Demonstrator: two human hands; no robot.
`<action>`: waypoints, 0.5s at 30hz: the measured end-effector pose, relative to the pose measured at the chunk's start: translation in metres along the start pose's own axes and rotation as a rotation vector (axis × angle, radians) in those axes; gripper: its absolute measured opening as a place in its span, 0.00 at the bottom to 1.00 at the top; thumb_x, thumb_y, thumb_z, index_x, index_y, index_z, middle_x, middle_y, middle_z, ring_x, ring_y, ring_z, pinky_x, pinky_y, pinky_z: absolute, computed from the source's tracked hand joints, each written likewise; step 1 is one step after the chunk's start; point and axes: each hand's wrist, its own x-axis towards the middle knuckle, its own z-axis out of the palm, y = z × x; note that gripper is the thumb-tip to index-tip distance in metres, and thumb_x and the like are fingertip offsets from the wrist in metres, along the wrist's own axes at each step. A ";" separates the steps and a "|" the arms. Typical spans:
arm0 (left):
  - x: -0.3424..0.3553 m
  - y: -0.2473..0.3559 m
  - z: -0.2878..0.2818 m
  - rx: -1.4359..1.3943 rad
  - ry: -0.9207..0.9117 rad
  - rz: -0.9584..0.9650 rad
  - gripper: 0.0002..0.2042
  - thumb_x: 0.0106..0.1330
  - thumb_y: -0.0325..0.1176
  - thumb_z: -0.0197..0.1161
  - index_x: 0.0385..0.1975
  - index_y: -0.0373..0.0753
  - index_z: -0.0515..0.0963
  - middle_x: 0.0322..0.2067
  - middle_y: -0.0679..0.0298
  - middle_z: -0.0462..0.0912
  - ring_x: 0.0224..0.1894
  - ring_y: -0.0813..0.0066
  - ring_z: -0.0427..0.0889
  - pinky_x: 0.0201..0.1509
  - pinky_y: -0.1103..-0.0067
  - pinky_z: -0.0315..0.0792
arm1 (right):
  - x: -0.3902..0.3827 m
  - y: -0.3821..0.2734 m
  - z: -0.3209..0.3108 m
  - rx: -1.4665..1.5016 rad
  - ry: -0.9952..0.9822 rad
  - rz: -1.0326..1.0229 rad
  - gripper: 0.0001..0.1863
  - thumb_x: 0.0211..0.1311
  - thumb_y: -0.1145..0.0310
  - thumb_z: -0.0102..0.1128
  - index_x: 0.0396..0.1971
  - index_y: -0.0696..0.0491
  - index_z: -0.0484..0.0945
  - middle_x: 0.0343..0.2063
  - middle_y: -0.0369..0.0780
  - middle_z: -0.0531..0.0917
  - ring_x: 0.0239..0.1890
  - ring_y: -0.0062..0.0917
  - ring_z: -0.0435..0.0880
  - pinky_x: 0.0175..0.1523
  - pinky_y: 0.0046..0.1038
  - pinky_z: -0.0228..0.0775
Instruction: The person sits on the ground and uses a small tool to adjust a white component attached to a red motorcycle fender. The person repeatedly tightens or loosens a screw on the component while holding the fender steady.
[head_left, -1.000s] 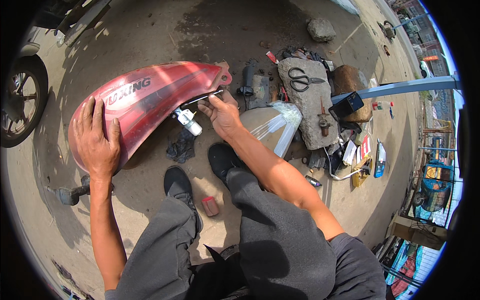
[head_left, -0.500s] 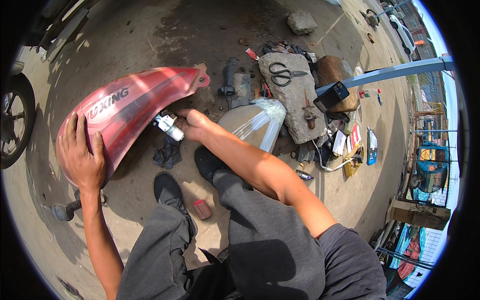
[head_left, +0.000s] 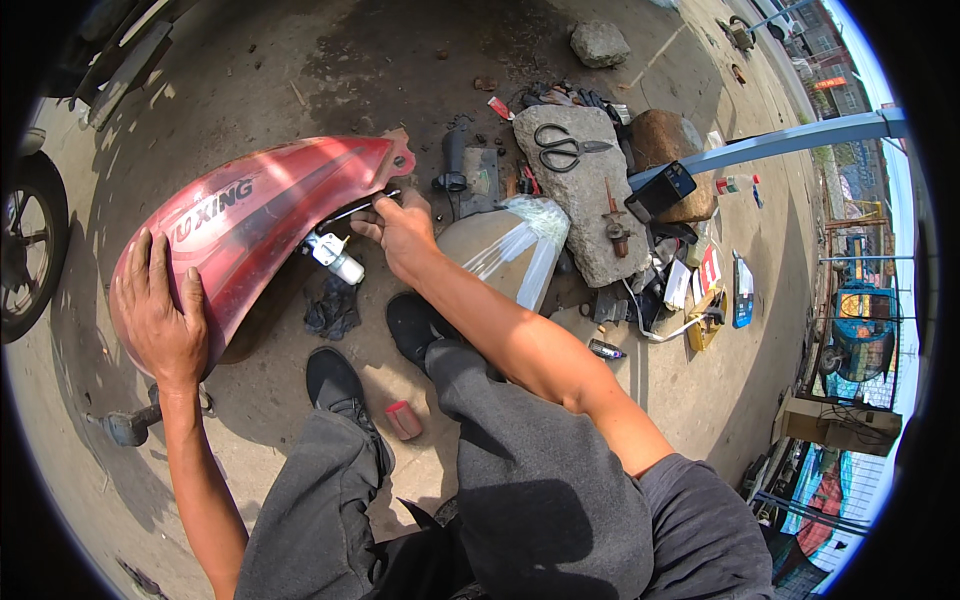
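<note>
A red motorcycle fuel tank [head_left: 265, 205] lies on its side on the ground in front of me. My left hand [head_left: 162, 310] rests flat on its rounded near end, fingers spread, steadying contact with the painted surface. Beside the tank's pointed end, my right hand [head_left: 400, 235] is closed round a slim shiny metal tool [head_left: 350, 212]. The tool's far end lies near the tank's underside; its exact kind is hidden by my fingers. A fuel tap [head_left: 335, 257] with a white cup sticks out from the tank's lower edge, just left of my right hand.
A flat stone slab [head_left: 580, 210] bears scissors [head_left: 565, 147] and a screwdriver [head_left: 614, 215]. A plastic-wrapped stone-like piece [head_left: 490, 255] stands near my right forearm. A black crumpled bag [head_left: 333, 305], a red cylinder [head_left: 403, 420] and a hammer [head_left: 125, 425] lie nearby. A blue pole [head_left: 790, 143] crosses at right.
My right hand has moved away from the fuel tap, up toward the tank's pointed end, and the slim metal tool now shows in it. My left hand stays on the tank.
</note>
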 end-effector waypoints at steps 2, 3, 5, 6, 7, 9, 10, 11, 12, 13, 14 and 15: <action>0.000 0.000 0.000 0.002 0.001 0.001 0.25 0.68 0.45 0.56 0.62 0.40 0.72 0.65 0.57 0.68 0.68 0.57 0.64 0.74 0.63 0.51 | -0.001 -0.001 0.001 -0.007 -0.010 -0.032 0.15 0.66 0.75 0.49 0.52 0.61 0.66 0.45 0.43 0.78 0.39 0.29 0.83 0.39 0.29 0.82; 0.000 0.000 0.001 0.005 0.001 0.000 0.25 0.68 0.45 0.56 0.62 0.40 0.71 0.66 0.57 0.68 0.68 0.57 0.64 0.74 0.63 0.51 | -0.003 -0.003 0.002 -0.010 -0.015 -0.048 0.15 0.67 0.74 0.49 0.52 0.61 0.66 0.45 0.43 0.77 0.39 0.29 0.83 0.39 0.29 0.82; -0.001 -0.001 0.002 0.008 -0.002 0.001 0.25 0.68 0.45 0.56 0.62 0.40 0.71 0.66 0.57 0.68 0.68 0.57 0.64 0.74 0.63 0.51 | -0.006 -0.005 0.005 -0.031 -0.021 -0.082 0.15 0.67 0.73 0.49 0.51 0.62 0.66 0.44 0.44 0.78 0.38 0.29 0.83 0.39 0.29 0.82; -0.001 -0.001 0.001 0.007 -0.003 0.002 0.25 0.68 0.45 0.56 0.62 0.40 0.71 0.66 0.57 0.68 0.68 0.57 0.64 0.74 0.63 0.50 | -0.007 -0.006 0.006 -0.041 -0.025 -0.099 0.15 0.68 0.73 0.49 0.51 0.62 0.65 0.43 0.44 0.78 0.37 0.29 0.83 0.39 0.29 0.82; -0.001 -0.001 0.001 0.007 -0.004 0.002 0.25 0.68 0.45 0.56 0.62 0.40 0.71 0.66 0.57 0.68 0.68 0.57 0.64 0.74 0.63 0.50 | -0.008 -0.007 0.006 -0.051 -0.030 -0.098 0.14 0.68 0.73 0.49 0.51 0.62 0.65 0.43 0.44 0.78 0.36 0.29 0.84 0.39 0.29 0.82; 0.000 -0.001 0.001 0.008 -0.003 0.004 0.25 0.69 0.45 0.55 0.62 0.40 0.72 0.65 0.57 0.68 0.68 0.57 0.64 0.74 0.63 0.50 | -0.009 -0.010 0.006 -0.070 -0.041 -0.097 0.14 0.69 0.72 0.49 0.50 0.61 0.65 0.42 0.45 0.78 0.35 0.29 0.84 0.39 0.29 0.81; 0.000 -0.001 0.000 0.009 -0.003 0.005 0.25 0.69 0.45 0.55 0.62 0.40 0.72 0.65 0.57 0.68 0.68 0.57 0.64 0.74 0.63 0.50 | -0.010 -0.010 0.006 -0.074 -0.040 -0.097 0.14 0.69 0.72 0.49 0.50 0.61 0.65 0.41 0.45 0.78 0.34 0.29 0.84 0.39 0.29 0.81; 0.000 0.000 0.000 0.010 -0.001 0.006 0.25 0.69 0.45 0.55 0.62 0.40 0.72 0.65 0.57 0.69 0.68 0.57 0.64 0.74 0.63 0.51 | -0.010 -0.010 0.006 -0.077 -0.038 -0.097 0.14 0.69 0.72 0.49 0.50 0.61 0.65 0.41 0.45 0.78 0.34 0.29 0.84 0.39 0.29 0.81; 0.000 0.000 0.000 0.011 0.000 0.007 0.25 0.69 0.46 0.55 0.62 0.40 0.72 0.65 0.57 0.69 0.68 0.57 0.64 0.74 0.63 0.51 | -0.011 -0.010 0.007 -0.080 -0.036 -0.097 0.13 0.69 0.72 0.48 0.50 0.61 0.65 0.41 0.45 0.78 0.33 0.29 0.84 0.39 0.29 0.81; 0.000 0.000 -0.001 0.012 0.001 0.008 0.25 0.69 0.46 0.55 0.62 0.40 0.72 0.65 0.57 0.69 0.68 0.57 0.64 0.74 0.63 0.51 | -0.012 -0.010 0.007 -0.079 -0.040 -0.093 0.13 0.69 0.72 0.48 0.50 0.61 0.66 0.41 0.44 0.79 0.34 0.28 0.84 0.39 0.28 0.81; 0.000 0.000 -0.001 0.016 0.000 0.007 0.25 0.69 0.46 0.55 0.62 0.40 0.72 0.65 0.57 0.69 0.68 0.57 0.64 0.74 0.63 0.51 | -0.012 -0.010 0.008 -0.078 -0.043 -0.090 0.13 0.69 0.72 0.48 0.50 0.60 0.67 0.41 0.43 0.79 0.35 0.27 0.84 0.40 0.28 0.81; 0.000 0.000 -0.001 0.018 -0.001 0.005 0.25 0.69 0.46 0.55 0.62 0.40 0.72 0.65 0.57 0.69 0.68 0.57 0.64 0.74 0.64 0.51 | -0.012 -0.010 0.007 -0.077 -0.046 -0.087 0.12 0.69 0.72 0.48 0.50 0.59 0.68 0.41 0.42 0.79 0.36 0.26 0.84 0.41 0.27 0.81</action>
